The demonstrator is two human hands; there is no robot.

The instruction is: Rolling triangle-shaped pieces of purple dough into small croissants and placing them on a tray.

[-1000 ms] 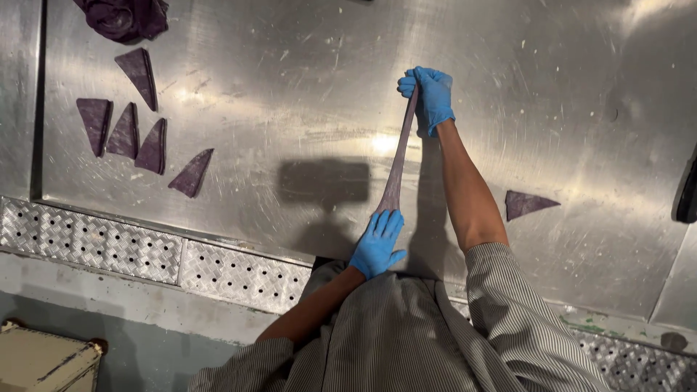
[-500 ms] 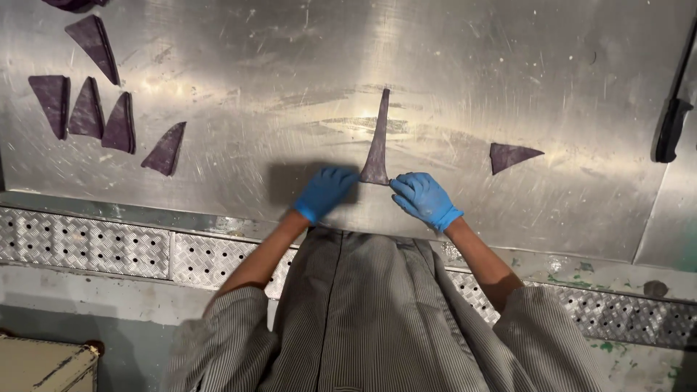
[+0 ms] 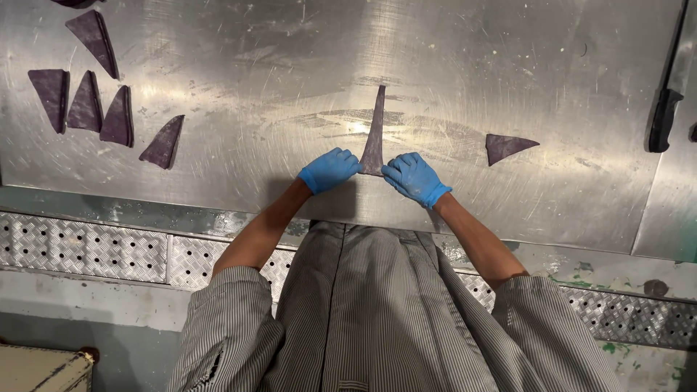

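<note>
A long, narrow purple dough triangle (image 3: 376, 131) lies flat on the steel worktable (image 3: 290, 80), its point away from me. Both my hands wear blue gloves. My left hand (image 3: 328, 169) touches the left corner of the triangle's wide base. My right hand (image 3: 414, 176) touches the right corner of that base. The fingers of both hands press on the dough edge near me.
Several purple dough triangles (image 3: 116, 116) lie at the far left of the table, one more triangle (image 3: 507, 147) to the right of my hands. A black knife handle (image 3: 662, 120) rests at the right edge. Perforated metal grating (image 3: 80, 247) runs below the table front.
One second ago I held the dough strip stretched between both hands, right hand far out. Now it lies flat and both hands sit at its near base.
</note>
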